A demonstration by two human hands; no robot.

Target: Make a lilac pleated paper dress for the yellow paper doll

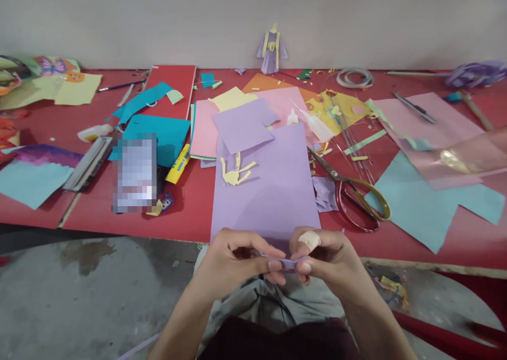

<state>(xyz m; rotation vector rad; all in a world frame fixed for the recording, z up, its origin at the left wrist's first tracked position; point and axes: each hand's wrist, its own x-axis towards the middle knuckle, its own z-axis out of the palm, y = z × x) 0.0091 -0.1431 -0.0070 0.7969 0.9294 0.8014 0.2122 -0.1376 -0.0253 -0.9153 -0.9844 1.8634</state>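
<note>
Both hands are close together over my lap, just in front of the table edge. My left hand (245, 259) pinches one end of a small purple paper strip (289, 264) between thumb and fingers. The other end is pinched by my right hand (325, 254), which has a pale bandage round one finger. Beyond them a large purple sheet (269, 206) lies on the table, bearing a small cut yellow paper piece (231, 177) with several thin arms. A smaller purple sheet (241, 125) overlaps its far end.
On the red table (190, 220), scissors (352, 191) lie right of the purple sheet. A phone (134, 172) and yellow box (178, 163) are left. A purple-and-yellow paper figure (271, 51) stands against the wall. At right, another person's arm (475, 151) reaches over pink paper.
</note>
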